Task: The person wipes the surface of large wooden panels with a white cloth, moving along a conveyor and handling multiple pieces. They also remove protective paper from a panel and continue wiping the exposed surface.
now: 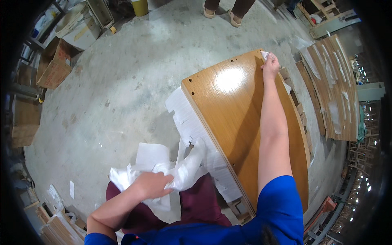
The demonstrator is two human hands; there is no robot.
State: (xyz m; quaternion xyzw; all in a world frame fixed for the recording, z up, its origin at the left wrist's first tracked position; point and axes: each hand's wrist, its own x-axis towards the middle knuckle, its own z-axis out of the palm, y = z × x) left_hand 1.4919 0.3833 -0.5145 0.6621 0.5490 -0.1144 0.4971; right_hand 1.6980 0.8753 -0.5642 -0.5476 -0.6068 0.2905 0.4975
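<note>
Evidently, our two hands are working well apart. At the lower left of the frame, our left hand (152, 184) curls its fingers firmly round a crumpled length of white foam wrap (188, 169). Near the top right, our right hand (271, 67) pinches a small white scrap (264, 54), fingers nearly closed, at the far corner of the glossy wooden panel (232, 106); we cannot tell whether it is loose. The panel fills the centre right, over torn foam sheeting (190, 112) that sticks out along its left edge.

To handle this well, we should probably keep the pinch light, so no fingertip drags across the shine, and gather the bunched wrap clear of our knees before it snags. Reaching that far, we had better not lean on the face.

Beyond, a stack of boards (326, 94) stands at the right, a cardboard box (52, 69) at the upper left, and another person's shoes (235, 19) at the top.
</note>
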